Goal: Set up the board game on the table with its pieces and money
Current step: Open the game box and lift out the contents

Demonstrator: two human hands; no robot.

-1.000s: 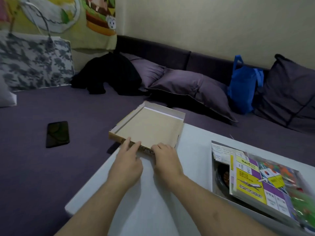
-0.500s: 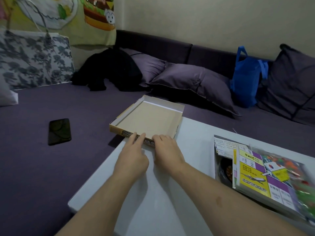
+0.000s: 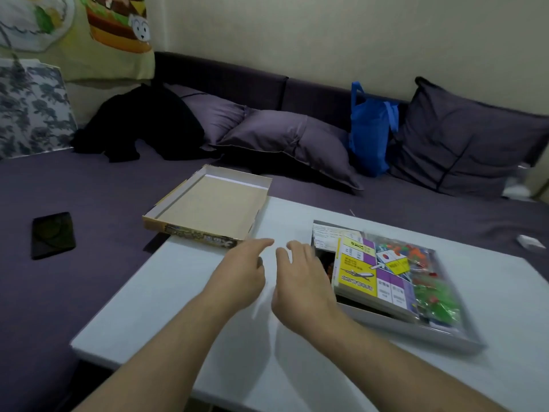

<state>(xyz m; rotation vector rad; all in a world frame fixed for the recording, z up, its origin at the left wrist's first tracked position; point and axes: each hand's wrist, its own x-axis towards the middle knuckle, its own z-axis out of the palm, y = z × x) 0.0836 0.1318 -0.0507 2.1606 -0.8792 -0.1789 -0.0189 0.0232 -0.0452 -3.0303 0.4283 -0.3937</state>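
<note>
The upturned box lid (image 3: 208, 203) lies at the far left corner of the white table (image 3: 297, 367), partly over the edge onto the sofa. The open game box (image 3: 463, 340) sits on the right, holding a folded yellow and purple board (image 3: 371, 272), a clear bag of coloured pieces (image 3: 427, 281) and a paper sheet (image 3: 329, 233). My left hand (image 3: 240, 275) and my right hand (image 3: 300, 281) hover empty over the table between lid and box, fingers apart. My right hand is close to the box's left wall.
A black phone (image 3: 53, 234) lies on the purple sofa (image 3: 89, 188) to the left. Purple cushions (image 3: 285, 138), a black garment (image 3: 142, 126) and a blue bag (image 3: 370, 129) line the back. A small white object (image 3: 531, 242) rests at the right.
Both hands have let go of the lid's near edge and moved back and to the right, toward the open box. The lid stays at the table's corner.
</note>
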